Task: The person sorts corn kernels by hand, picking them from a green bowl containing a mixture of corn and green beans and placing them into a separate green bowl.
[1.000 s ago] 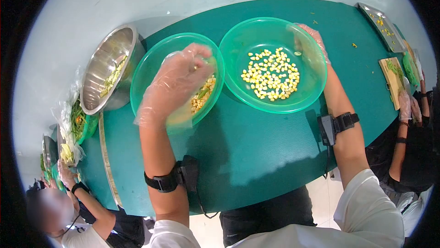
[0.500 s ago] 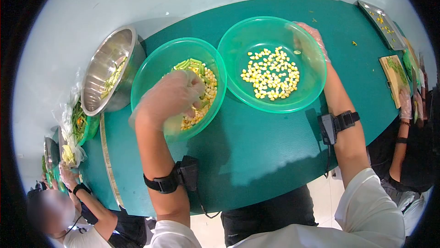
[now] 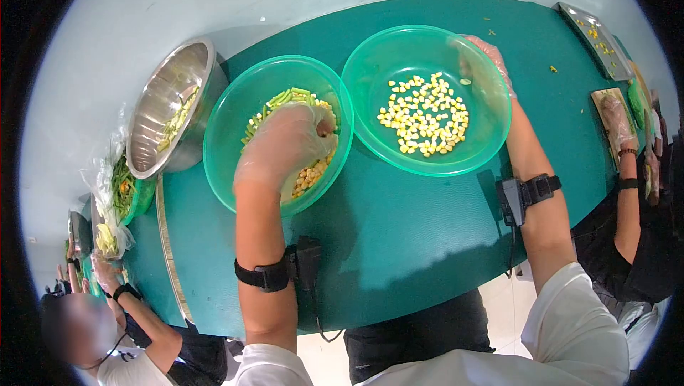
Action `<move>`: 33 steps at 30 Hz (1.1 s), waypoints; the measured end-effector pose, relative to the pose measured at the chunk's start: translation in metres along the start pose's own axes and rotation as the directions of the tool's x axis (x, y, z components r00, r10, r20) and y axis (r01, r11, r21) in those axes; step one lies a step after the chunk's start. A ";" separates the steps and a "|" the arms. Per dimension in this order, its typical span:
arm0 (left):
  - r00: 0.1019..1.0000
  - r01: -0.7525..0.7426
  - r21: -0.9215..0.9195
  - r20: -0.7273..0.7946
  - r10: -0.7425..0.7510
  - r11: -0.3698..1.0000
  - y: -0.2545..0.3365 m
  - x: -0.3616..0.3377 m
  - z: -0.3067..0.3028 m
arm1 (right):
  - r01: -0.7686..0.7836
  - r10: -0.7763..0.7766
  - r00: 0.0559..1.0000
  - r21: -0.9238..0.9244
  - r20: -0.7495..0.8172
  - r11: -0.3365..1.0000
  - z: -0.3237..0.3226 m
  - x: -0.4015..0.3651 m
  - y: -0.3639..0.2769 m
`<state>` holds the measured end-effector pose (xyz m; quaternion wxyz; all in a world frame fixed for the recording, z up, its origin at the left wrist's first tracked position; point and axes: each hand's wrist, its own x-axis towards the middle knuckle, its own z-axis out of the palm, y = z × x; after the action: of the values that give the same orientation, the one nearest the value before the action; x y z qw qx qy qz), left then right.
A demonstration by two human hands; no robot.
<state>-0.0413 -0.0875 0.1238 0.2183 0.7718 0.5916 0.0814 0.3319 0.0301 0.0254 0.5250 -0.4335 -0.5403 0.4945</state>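
My left hand [image 3: 285, 142], in a clear plastic glove, is down inside the left green plastic bowl [image 3: 228, 111]. Its fingers are curled together among corn kernels [image 3: 309, 176] and cut green bean pieces [image 3: 291, 95]; what they pinch is hidden. The right green plastic bowl [image 3: 367, 65] touches the left one and has loose yellow corn kernels [image 3: 427, 119] spread over its bottom. My right hand [image 3: 491, 58], gloved too, is closed around the far right rim of that bowl, with part of the fingers seen through its wall.
A steel basin [image 3: 146, 111] with pale green vegetable pieces leans beside the left bowl. Bagged greens [image 3: 122, 190] lie farther left, near a co-worker. At the right are a metal tray [image 3: 588, 33] with yellow scraps and a cutting board [image 3: 602, 111] under another person's gloved hand.
My left hand has moved right and deeper over the kernels in the left bowl, uncovering more bean pieces. My right hand stays on the rim. The right co-worker's hand has moved onto the cutting board.
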 end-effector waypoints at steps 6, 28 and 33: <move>0.999 -0.016 -0.037 0.041 0.018 0.999 -0.006 0.002 0.001 | 0.015 -0.016 1.000 -0.032 -0.019 0.999 0.003 -0.002 -0.004; 0.989 -0.113 -0.236 -0.124 0.085 0.965 -0.014 0.011 -0.006 | -0.026 0.028 0.999 0.051 -0.040 0.998 0.002 -0.001 -0.003; 0.999 -0.045 -0.086 -0.022 0.043 0.995 -0.014 0.005 0.003 | -0.031 0.033 0.999 0.062 -0.032 0.998 0.003 -0.001 -0.003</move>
<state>-0.0507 -0.0806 0.1144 0.2437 0.7736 0.5726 0.1196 0.3295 0.0287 0.0280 0.5390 -0.4337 -0.5092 0.5120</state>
